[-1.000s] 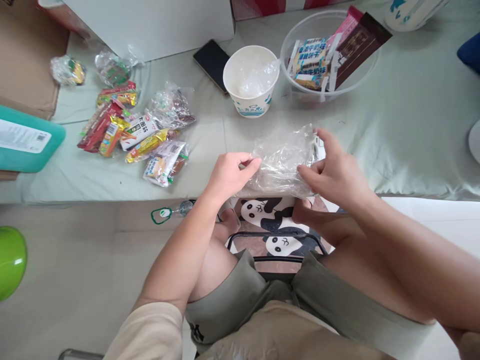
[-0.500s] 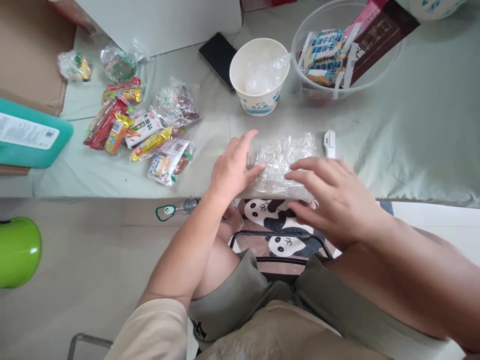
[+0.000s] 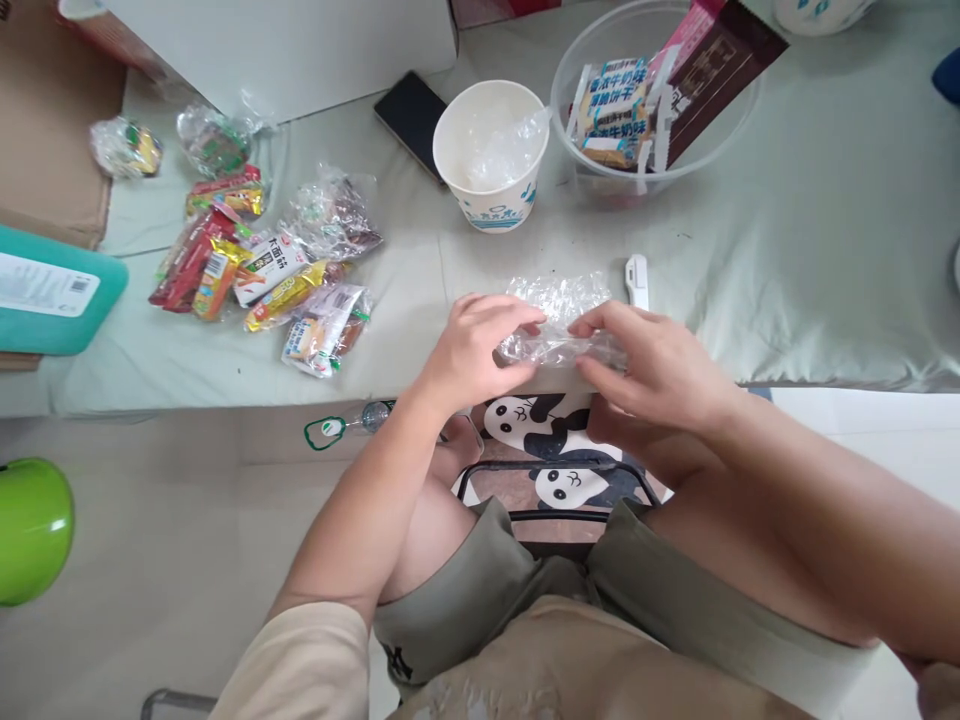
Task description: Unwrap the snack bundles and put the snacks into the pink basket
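Observation:
A crumpled clear plastic bag (image 3: 556,310) lies near the front edge of the pale green cloth-covered surface (image 3: 825,250). My left hand (image 3: 472,350) pinches the bag's near left edge with curled fingers. My right hand (image 3: 649,360) grips its near right edge, fingers closed on the film. The near part of the bag is folded up between both hands. A small white clip (image 3: 637,280) rests just right of the bag.
A paper cup (image 3: 491,155) with plastic inside, a black phone (image 3: 409,115) and a clear bowl (image 3: 577,165) of biscuit packs stand behind. Several snack packets (image 3: 262,270) lie at the left, beside a teal box (image 3: 52,290). A panda-print stool (image 3: 555,470) sits below.
The hands went from holding the bag up to pressing it flat, then to pinching its near edge and folding it. The white clip came into view.

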The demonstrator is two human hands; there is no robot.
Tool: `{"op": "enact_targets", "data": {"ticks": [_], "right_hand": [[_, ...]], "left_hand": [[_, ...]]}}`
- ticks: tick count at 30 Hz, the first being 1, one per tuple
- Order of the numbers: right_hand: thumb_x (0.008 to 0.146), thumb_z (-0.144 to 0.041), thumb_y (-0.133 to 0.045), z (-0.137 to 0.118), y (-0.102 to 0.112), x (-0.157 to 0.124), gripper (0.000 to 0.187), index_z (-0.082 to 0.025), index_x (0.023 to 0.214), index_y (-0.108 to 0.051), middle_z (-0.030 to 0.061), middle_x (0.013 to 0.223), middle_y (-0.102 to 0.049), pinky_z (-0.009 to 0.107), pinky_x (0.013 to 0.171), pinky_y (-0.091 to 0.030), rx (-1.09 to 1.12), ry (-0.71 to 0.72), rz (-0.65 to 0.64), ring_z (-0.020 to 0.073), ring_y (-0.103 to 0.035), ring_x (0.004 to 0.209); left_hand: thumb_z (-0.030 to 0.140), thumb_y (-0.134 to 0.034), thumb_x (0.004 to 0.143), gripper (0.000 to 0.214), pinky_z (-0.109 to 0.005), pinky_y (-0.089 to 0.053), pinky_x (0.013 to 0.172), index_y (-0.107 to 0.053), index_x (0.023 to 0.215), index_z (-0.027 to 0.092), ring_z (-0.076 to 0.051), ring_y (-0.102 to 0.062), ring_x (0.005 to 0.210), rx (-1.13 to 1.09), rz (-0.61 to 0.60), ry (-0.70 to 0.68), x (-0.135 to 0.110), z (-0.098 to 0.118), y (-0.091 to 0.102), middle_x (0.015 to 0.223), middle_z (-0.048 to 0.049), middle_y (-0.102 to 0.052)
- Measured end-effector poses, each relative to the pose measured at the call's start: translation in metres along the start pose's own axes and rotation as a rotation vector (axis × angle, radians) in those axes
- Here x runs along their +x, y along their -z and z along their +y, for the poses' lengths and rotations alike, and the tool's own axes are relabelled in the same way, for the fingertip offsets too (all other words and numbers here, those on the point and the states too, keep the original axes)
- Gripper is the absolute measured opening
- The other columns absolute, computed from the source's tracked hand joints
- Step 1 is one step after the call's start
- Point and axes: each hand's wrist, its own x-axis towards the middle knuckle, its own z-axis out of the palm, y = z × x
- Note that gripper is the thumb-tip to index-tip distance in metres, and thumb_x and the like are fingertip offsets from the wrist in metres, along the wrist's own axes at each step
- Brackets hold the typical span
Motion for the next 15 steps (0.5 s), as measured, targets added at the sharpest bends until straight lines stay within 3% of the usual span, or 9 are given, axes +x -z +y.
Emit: {"op": "enact_targets", "data": {"ticks": [3,7,9,11,13,15], "right_hand": [[0.089,-0.036,-0.061,0.002,-0.008,-0.002,0.04,-0.02,0.126,-0.058,0.0127,0.114,-0.075,0.044,0.086,-0.055,-0.048,0.122,0.044,0.0304,-0.071,0.101],[0.093,-0.029,-0.054,0.004,-0.015,0.004,0.045,-0.022,0.138,-0.052,0.0043,0.087,-0.073,0.039,0.073,-0.055,-0.05,-0.023,0.082,0.0233,-0.068,0.073],[0.091,-0.028,-0.055,0.006,-0.018,0.01,0.053,-0.023,0.144,-0.047,0.0041,0.093,-0.072,0.036,0.065,-0.053,-0.035,-0.098,0.091,0.0202,-0.063,0.066],[0.089,-0.025,-0.055,0.008,-0.02,0.016,0.059,-0.024,0.147,-0.045,0.0093,0.113,-0.071,0.039,0.069,-0.054,-0.073,-0.124,0.143,0.022,-0.065,0.075],[0.087,-0.02,-0.054,0.006,-0.021,0.021,0.059,-0.023,0.146,-0.048,0.0159,0.133,-0.063,0.047,0.082,-0.055,-0.162,-0.126,0.216,0.0292,-0.066,0.097],[0.089,-0.016,-0.052,-0.001,-0.02,0.022,0.052,-0.022,0.14,-0.055,0.0196,0.14,-0.058,0.054,0.093,-0.051,-0.248,-0.101,0.256,0.0359,-0.06,0.115]], "left_hand": [[0.022,-0.067,0.082,0.011,-0.039,-0.051,0.098,-0.073,0.091,0.023,-0.021,-0.072,0.087,-0.014,0.02,0.104,-0.001,0.0,0.0,0.092,-0.0023,-0.08],[0.033,-0.069,0.086,0.022,-0.03,-0.052,0.074,-0.073,0.104,0.021,-0.015,-0.066,0.068,-0.143,0.089,0.283,-0.003,-0.002,0.004,0.082,-0.0014,-0.075],[0.03,-0.069,0.085,0.033,-0.027,-0.05,0.069,-0.069,0.117,0.023,-0.011,-0.061,0.06,-0.19,0.133,0.33,-0.004,-0.005,0.004,0.091,-0.0004,-0.075],[0.023,-0.069,0.083,0.042,-0.025,-0.049,0.067,-0.065,0.125,0.024,-0.007,-0.057,0.055,-0.181,0.172,0.333,-0.004,-0.008,0.003,0.105,-0.0009,-0.074],[0.017,-0.069,0.081,0.045,-0.025,-0.048,0.066,-0.065,0.125,0.025,-0.005,-0.051,0.053,-0.123,0.187,0.315,-0.004,-0.009,0.002,0.113,-0.0014,-0.072],[0.014,-0.07,0.081,0.044,-0.025,-0.047,0.066,-0.066,0.124,0.024,-0.006,-0.05,0.055,-0.048,0.171,0.292,-0.003,-0.009,0.002,0.117,-0.0029,-0.071]]}}
